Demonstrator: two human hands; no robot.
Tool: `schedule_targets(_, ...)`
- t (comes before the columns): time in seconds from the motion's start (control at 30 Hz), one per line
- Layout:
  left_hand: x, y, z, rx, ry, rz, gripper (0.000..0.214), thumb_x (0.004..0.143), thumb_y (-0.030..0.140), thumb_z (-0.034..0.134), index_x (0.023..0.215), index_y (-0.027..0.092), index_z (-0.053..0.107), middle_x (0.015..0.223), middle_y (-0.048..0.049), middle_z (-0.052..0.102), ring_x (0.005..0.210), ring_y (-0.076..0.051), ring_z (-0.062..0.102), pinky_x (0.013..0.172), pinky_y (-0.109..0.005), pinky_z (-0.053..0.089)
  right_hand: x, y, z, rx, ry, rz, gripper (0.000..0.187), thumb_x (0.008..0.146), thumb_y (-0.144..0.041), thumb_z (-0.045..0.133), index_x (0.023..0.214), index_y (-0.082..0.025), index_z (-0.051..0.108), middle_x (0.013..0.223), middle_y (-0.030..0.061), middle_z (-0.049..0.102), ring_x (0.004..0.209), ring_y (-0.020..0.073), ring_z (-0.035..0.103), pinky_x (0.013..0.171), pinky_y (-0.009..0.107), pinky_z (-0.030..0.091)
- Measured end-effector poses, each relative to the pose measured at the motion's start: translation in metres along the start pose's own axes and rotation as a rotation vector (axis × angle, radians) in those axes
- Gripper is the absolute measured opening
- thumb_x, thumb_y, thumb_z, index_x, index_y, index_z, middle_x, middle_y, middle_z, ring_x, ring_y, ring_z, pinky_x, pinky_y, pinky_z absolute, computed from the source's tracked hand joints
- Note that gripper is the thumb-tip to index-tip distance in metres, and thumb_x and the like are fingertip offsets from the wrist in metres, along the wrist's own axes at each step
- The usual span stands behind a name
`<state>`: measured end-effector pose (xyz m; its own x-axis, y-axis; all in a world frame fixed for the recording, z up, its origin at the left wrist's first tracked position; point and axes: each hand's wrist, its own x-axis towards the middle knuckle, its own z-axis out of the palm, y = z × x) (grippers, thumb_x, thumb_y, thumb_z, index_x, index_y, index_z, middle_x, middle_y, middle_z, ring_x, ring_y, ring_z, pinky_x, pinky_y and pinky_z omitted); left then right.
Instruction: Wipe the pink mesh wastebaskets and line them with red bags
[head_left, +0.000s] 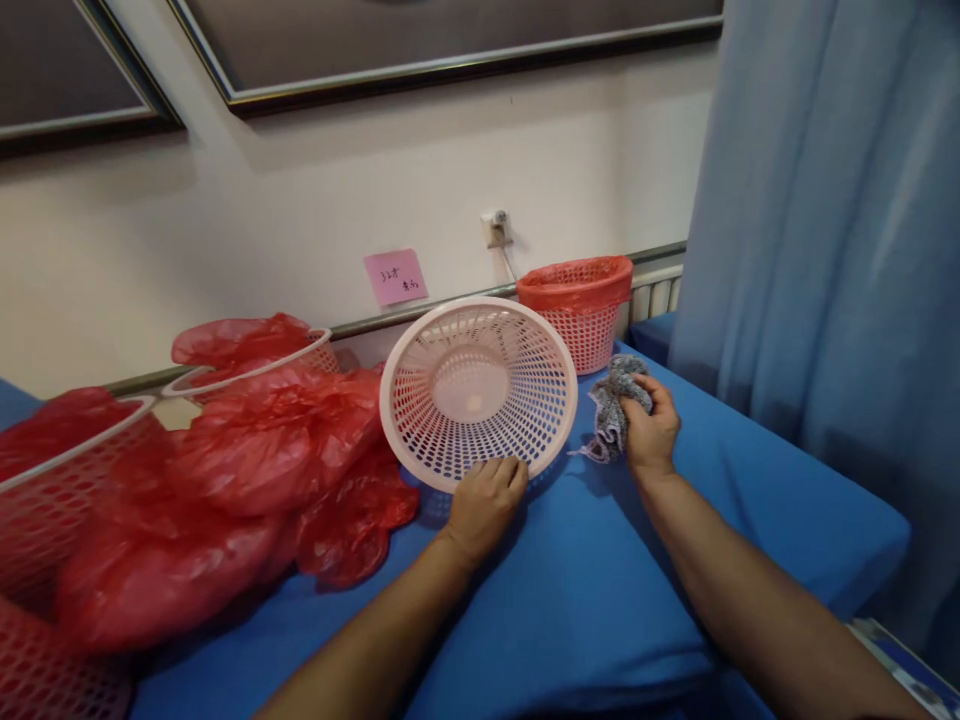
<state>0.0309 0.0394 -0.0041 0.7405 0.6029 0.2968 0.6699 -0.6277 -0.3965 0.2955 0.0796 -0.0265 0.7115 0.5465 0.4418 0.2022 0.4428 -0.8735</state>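
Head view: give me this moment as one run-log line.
left hand: grips pink basket rim, basket tilted on edge | right hand: clutches grey cloth | surface: blue table | clutter: red bags

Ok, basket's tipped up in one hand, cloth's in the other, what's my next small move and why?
Probably bring the grey cloth in your right hand across to the pink basket. Your left hand holds its lower rim, tipping it up with the inside facing you, and the cloth sits just beside it.
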Motion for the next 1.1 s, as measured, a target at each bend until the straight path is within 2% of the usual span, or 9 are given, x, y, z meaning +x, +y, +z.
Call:
schedule_targets(0.1, 0.004, 0.011, 0.015, 0.017, -0.143, -0.079, 0.020, 0.098, 0.012, 0.052, 0.107, 0.014, 0.070, 0.099, -0.0108, 0.074, 0.091, -0.027, 0.067, 0.076, -0.040, 0.051, -0.013, -0.019, -0.008, -0.014, 0.047, -0.442, 0.039, 0.078, -0.022, 0.064, 0.116, -0.021, 0.067, 0.125, 0.0092, 0.058, 0.122, 0.0282, 0.057, 0.113, 0.053, 0.041)
schedule_targets(0.17, 0.006, 0.012, 0.022, -0.003, -0.171, -0.084, 0.019, 0.098, 0.012, 0.052, 0.101, 0.013, 0.070, 0.095, -0.0103, 0.073, 0.089, -0.026, 0.067, 0.077, -0.039, 0.051, -0.029, -0.025, -0.007, -0.026, -0.199, -0.629, 0.047, 0.077, -0.015, 0.062, 0.123, -0.024, 0.065, 0.131, 0.0095, 0.054, 0.124, 0.0285, 0.057, 0.112, 0.052, 0.044)
schedule_targets(0.3, -0.001, 0.005, 0.020, -0.066, -0.156, -0.021, 0.023, 0.101, 0.018, 0.051, 0.115, 0.016, 0.069, 0.113, -0.0109, 0.073, 0.111, -0.026, 0.064, 0.096, -0.042, 0.048, -0.060, -0.014, 0.010, -0.153, -0.871, -0.557, 0.053, 0.078, -0.009, 0.056, 0.128, -0.024, 0.063, 0.133, 0.0097, 0.055, 0.125, 0.0256, 0.057, 0.110, 0.046, 0.049)
schedule_targets(0.37, -0.012, 0.003, 0.009, -0.162, -0.100, 0.070, 0.028, 0.101, 0.019, 0.051, 0.125, 0.020, 0.066, 0.128, -0.0104, 0.070, 0.127, -0.025, 0.057, 0.107, -0.043, 0.043, -0.069, 0.000, 0.019, -0.246, -1.018, -0.436, 0.051, 0.080, -0.009, 0.055, 0.128, -0.023, 0.063, 0.131, 0.0101, 0.056, 0.125, 0.0246, 0.056, 0.112, 0.045, 0.048)
schedule_targets(0.5, -0.044, 0.003, -0.010, -0.448, 0.203, 0.124, 0.030, 0.097, 0.014, 0.049, 0.121, 0.021, 0.066, 0.120, -0.0093, 0.073, 0.115, -0.020, 0.065, 0.099, -0.035, 0.049, -0.071, 0.021, 0.025, -0.273, -1.037, -0.324, 0.050, 0.084, -0.015, 0.058, 0.133, -0.021, 0.060, 0.133, 0.0107, 0.053, 0.128, 0.0241, 0.053, 0.117, 0.046, 0.042)
schedule_targets(0.6, -0.060, -0.005, -0.011, -0.572, 0.408, -0.357, 0.011, 0.093, 0.022, 0.056, 0.096, 0.018, 0.066, 0.086, -0.0069, 0.072, 0.082, -0.019, 0.068, 0.079, -0.032, 0.054, -0.069, 0.025, 0.023, -0.256, -1.057, -0.303, 0.052, 0.083, -0.016, 0.059, 0.134, -0.020, 0.058, 0.134, 0.0115, 0.052, 0.129, 0.0247, 0.053, 0.119, 0.047, 0.040)
schedule_targets(0.7, -0.061, -0.018, 0.002, -0.774, 0.291, -0.690, 0.025, 0.085, 0.039, 0.069, 0.096, 0.018, 0.066, 0.084, -0.0056, 0.072, 0.075, -0.021, 0.067, 0.073, -0.034, 0.056, -0.072, 0.023, 0.022, -0.242, -1.119, -0.313, 0.059, 0.080, -0.013, 0.059, 0.138, -0.019, 0.056, 0.139, 0.0124, 0.050, 0.134, 0.0257, 0.049, 0.121, 0.048, 0.037)
schedule_targets(0.83, -0.054, -0.023, 0.029, -1.238, 0.143, -0.620, 0.036, 0.085, 0.043, 0.069, 0.109, 0.016, 0.072, 0.106, -0.0108, 0.078, 0.094, -0.026, 0.072, 0.085, -0.039, 0.058, -0.086, 0.012, 0.024, -0.227, -1.177, -0.344, 0.072, 0.077, -0.010, 0.059, 0.147, -0.020, 0.046, 0.150, 0.0141, 0.040, 0.144, 0.0279, 0.040, 0.124, 0.051, 0.031)
schedule_targets(1.1, -0.058, -0.031, 0.033, -1.263, 0.390, -0.727, 0.031, 0.091, 0.044, 0.058, 0.099, 0.017, 0.071, 0.092, -0.0041, 0.075, 0.083, -0.020, 0.068, 0.078, -0.031, 0.054, -0.131, -0.025, 0.051, -0.184, -1.206, -0.534, 0.083, 0.083, -0.008, 0.059, 0.157, -0.026, 0.028, 0.160, 0.0137, 0.029, 0.149, 0.0285, 0.032, 0.123, 0.051, 0.034)
